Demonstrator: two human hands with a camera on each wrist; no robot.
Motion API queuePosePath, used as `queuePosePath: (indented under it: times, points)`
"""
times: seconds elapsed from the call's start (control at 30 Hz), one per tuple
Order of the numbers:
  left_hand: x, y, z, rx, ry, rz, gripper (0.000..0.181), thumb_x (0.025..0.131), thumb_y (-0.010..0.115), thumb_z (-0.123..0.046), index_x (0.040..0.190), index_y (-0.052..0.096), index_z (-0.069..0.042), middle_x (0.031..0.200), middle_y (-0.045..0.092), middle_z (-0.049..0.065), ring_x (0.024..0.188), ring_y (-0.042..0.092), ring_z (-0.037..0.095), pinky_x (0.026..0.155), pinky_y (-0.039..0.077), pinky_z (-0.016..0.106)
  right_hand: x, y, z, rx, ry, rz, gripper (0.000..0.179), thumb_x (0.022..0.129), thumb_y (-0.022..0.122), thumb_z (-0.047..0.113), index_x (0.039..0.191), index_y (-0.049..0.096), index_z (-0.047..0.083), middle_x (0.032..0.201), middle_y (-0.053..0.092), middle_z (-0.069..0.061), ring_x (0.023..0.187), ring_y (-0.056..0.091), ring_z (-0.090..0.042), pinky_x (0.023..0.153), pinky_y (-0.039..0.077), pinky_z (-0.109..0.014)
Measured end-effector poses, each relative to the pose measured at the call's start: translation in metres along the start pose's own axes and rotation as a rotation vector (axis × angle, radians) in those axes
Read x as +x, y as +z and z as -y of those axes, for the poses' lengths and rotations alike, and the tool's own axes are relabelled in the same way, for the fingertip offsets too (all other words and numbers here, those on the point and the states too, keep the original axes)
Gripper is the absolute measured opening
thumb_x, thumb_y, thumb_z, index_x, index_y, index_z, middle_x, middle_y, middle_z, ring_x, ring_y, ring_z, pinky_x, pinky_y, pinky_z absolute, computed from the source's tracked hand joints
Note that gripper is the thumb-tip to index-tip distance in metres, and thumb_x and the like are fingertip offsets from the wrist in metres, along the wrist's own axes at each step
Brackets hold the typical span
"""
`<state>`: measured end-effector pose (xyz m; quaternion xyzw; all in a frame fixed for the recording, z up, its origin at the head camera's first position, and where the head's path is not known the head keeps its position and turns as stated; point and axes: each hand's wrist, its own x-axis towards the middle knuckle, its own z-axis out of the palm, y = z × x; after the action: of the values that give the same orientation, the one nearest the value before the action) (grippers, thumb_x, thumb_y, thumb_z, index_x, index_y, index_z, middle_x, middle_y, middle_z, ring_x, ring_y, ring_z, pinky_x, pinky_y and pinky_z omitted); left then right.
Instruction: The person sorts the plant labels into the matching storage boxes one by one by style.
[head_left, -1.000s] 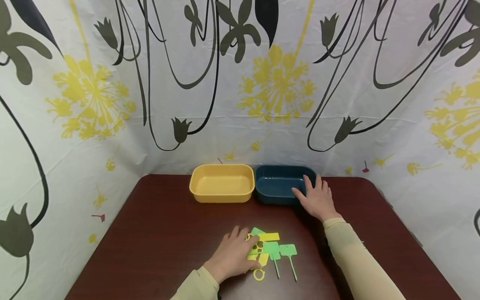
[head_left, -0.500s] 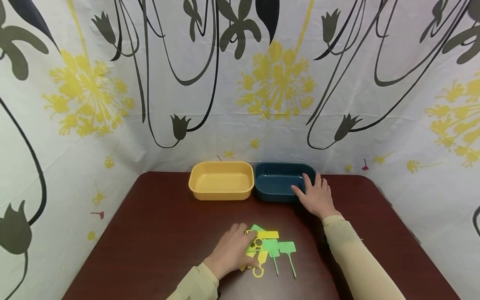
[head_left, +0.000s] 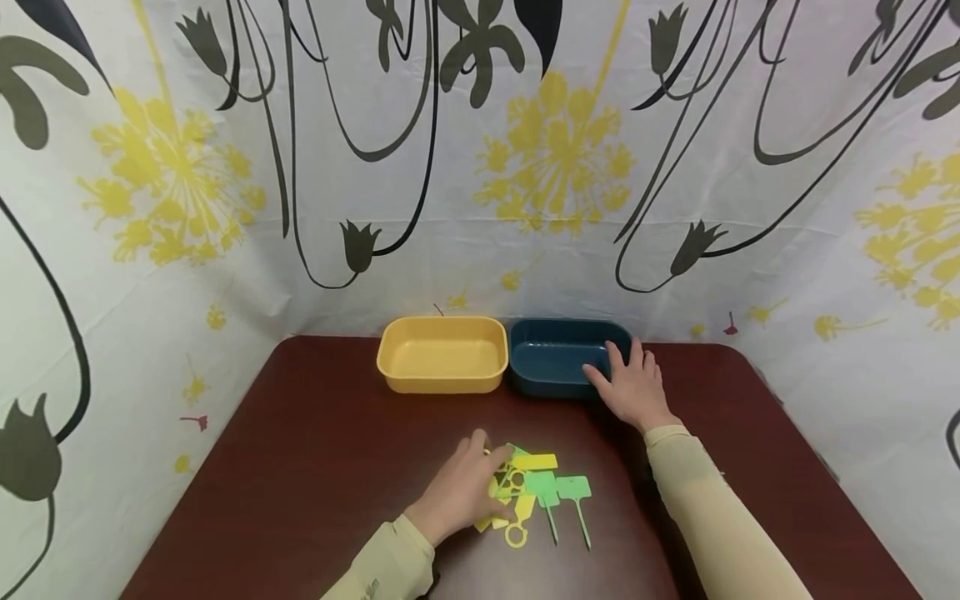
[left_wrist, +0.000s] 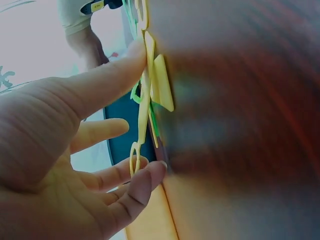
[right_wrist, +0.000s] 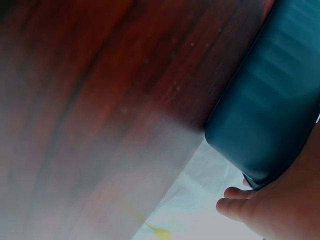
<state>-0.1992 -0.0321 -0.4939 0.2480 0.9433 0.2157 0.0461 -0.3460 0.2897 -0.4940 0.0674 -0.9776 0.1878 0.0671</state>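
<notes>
The left grip (head_left: 459, 492) has shifted slightly, fingers spread at the tags (head_left: 540, 483); the right grip (head_left: 636, 393) spreads over the blue bin's (head_left: 551, 387) end.

Flat yellow pieces (head_left: 536, 461), stemmed bright-green tags (head_left: 574, 487), a yellow oblong tub (head_left: 442, 386), a dark-blue oblong tub (head_left: 553, 388); dark streaks on the red-brown table (head_left: 337, 467); white cloth (head_left: 420, 279) printed with yellow and grey flowers (head_left: 557, 158).

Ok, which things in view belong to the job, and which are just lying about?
In the job:
- yellow tags and green tags, at the left hand
- blue bin, right hand on it
- yellow bin, probably; untouched

Just around:
- table
- patterned cloth
</notes>
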Motion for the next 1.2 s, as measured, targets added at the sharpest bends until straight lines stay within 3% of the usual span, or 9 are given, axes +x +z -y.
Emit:
queuePosePath:
  times: [0.17,0.33,0.63,0.93,1.2]
  points:
    - [0.003,-0.003,0.001,-0.079,-0.044,0.001,0.071,0.075,0.091,-0.022,0.14,0.061,-0.02,0.108,0.045,0.0,0.091,0.046,0.015,0.074,0.045,0.027,0.0,-0.001,0.001,0.001,-0.004,-0.003,0.091,0.098,0.037,0.071,0.159,0.022,0.005,0.16,-0.001,-0.035,0.141,0.006,-0.063,0.109,0.008,-0.074]
    - [0.003,-0.005,0.003,-0.137,-0.069,0.023,0.063,0.078,0.089,-0.018,0.135,0.065,-0.018,0.106,0.048,-0.001,0.088,0.049,0.013,0.073,0.046,0.028,-0.002,-0.001,0.002,-0.009,-0.003,-0.007,0.089,0.099,0.039,0.069,0.159,0.024,0.005,0.16,0.001,-0.035,0.14,0.008,-0.063,0.109,0.01,-0.074]
    - [0.005,-0.012,0.004,-0.217,-0.011,-0.013,0.038,0.081,0.084,-0.007,0.117,0.076,-0.015,0.097,0.062,-0.004,0.079,0.052,0.008,0.068,0.046,0.025,-0.002,0.0,0.004,-0.015,0.001,-0.014,0.09,0.098,0.038,0.071,0.159,0.025,0.005,0.16,0.002,-0.035,0.14,0.01,-0.063,0.109,0.011,-0.074]
    - [0.008,-0.015,0.006,-0.245,0.012,-0.028,0.029,0.084,0.083,-0.014,0.111,0.077,-0.018,0.104,0.07,-0.007,0.091,0.062,0.007,0.076,0.052,0.029,-0.001,-0.002,0.003,-0.022,0.004,-0.007,0.089,0.099,0.038,0.069,0.158,0.025,0.004,0.16,0.002,-0.036,0.14,0.01,-0.063,0.109,0.011,-0.073]
    - [0.005,-0.02,0.005,-0.299,0.023,-0.036,0.022,0.092,0.073,-0.005,0.11,0.077,-0.016,0.103,0.071,-0.008,0.093,0.064,0.007,0.076,0.053,0.03,-0.002,-0.002,0.003,-0.028,0.0,-0.006,0.089,0.099,0.038,0.069,0.158,0.026,0.004,0.159,0.003,-0.037,0.14,0.01,-0.064,0.109,0.012,-0.073]
